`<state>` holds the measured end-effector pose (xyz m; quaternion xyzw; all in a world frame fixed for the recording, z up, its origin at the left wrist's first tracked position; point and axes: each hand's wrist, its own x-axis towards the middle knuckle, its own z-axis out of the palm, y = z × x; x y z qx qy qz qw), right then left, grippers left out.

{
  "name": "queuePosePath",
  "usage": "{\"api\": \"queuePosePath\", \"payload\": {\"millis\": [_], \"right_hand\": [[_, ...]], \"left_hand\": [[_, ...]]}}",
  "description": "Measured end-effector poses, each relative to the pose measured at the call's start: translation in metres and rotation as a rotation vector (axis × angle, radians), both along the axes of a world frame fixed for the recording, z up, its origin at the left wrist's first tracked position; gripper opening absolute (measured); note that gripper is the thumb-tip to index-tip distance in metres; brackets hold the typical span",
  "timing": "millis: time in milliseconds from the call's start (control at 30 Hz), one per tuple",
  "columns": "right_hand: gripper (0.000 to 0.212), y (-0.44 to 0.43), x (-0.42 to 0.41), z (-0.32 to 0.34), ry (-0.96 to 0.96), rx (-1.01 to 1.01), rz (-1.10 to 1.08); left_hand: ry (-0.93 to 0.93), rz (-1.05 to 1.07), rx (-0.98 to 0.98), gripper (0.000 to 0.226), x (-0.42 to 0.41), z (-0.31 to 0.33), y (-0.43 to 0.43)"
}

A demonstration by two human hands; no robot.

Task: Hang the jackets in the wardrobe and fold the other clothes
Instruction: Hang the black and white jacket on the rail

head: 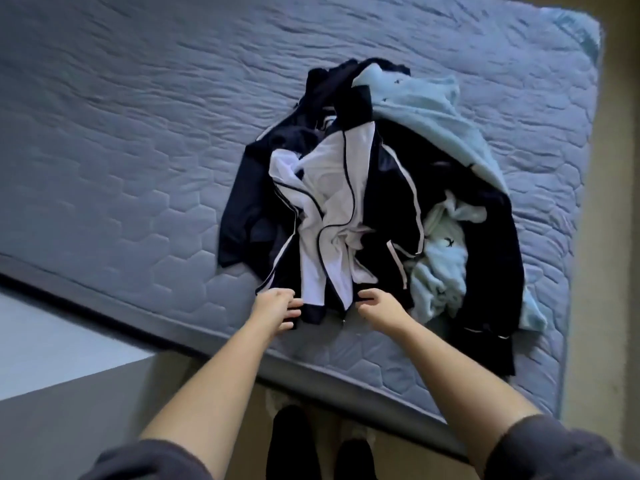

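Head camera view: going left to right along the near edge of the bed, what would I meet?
left hand → white-lined hem of the navy jacket → right hand → light blue fleece garment → tan floor past the bed's right side.
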<state>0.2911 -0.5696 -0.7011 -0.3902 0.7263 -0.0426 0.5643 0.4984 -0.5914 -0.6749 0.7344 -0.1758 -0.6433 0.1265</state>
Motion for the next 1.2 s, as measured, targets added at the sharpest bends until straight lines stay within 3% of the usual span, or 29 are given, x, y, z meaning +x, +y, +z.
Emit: {"api": "queuePosePath", "payload": {"millis": [233,433,533,767,900,1033,1200], "right_hand": [[0.027,0.049,-0.002,-0.108,0.056,0.109,-0.247],[0.012,0.027,0.017,-0.143,-0.255,0.233,-0.697],[0.012,0.023,0.025,-0.151,-0.391,0.335,-0.676],[0.011,0.026,0.026,-0.16,-0.518,0.368,-0.621],[0.003,0.029,0.025,-0.159,-0.485,0.352,-0.618],[0.012,0.028,0.033,-0.158,-0.531,0.357,-0.734],[0.016,0.027,0.039,-0.166,-0.543,0.307,-0.798]], "left_hand": [[-0.035,0.048,0.163,0.02,-0.013,-0.105,0.05],[0.298,0.349,0.239,0.024,-0.016,-0.149,0.048],[0.337,0.418,0.149,0.009,-0.023,-0.159,0.045],[0.471,0.422,0.013,0.019,-0.022,-0.155,0.052],[0.501,0.433,-0.023,0.014,-0.022,-0.148,0.056],[0.478,0.374,-0.046,0.005,-0.023,-0.142,0.054],[0.423,0.336,-0.053,0.008,-0.02,-0.146,0.056]]}}
